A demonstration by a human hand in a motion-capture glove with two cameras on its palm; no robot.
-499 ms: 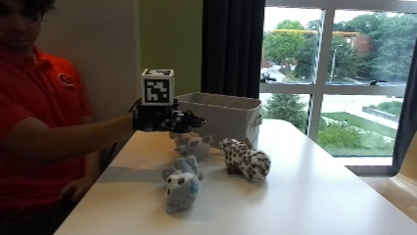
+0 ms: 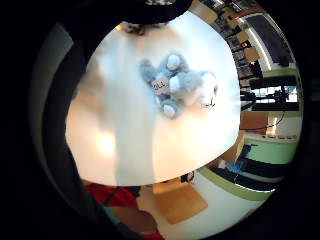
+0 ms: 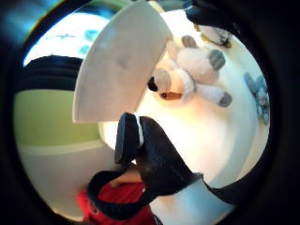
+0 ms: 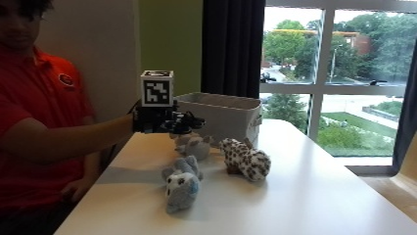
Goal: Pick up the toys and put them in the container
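My gloved right hand [image 4: 166, 122] hovers above the table, just left of the white container [image 4: 224, 115]. Its fingers are loosely bent and hold nothing. Right under it a pale plush toy with grey paws [image 4: 194, 144] lies on the table by the container's near wall [image 3: 119, 65]; the thumb side palm view shows this toy [image 3: 192, 70] close below. A grey plush toy [image 4: 181, 188] lies nearer the front edge, also seen from the palm [image 2: 180, 85]. A spotted plush toy [image 4: 246, 159] stands to the right of both.
The white table [image 4: 312, 196] runs right and forward from the toys. A wall lies behind the container, and a dark curtain and window to the right. The person's bare left hand [image 4: 77, 188] rests below the table's left edge.
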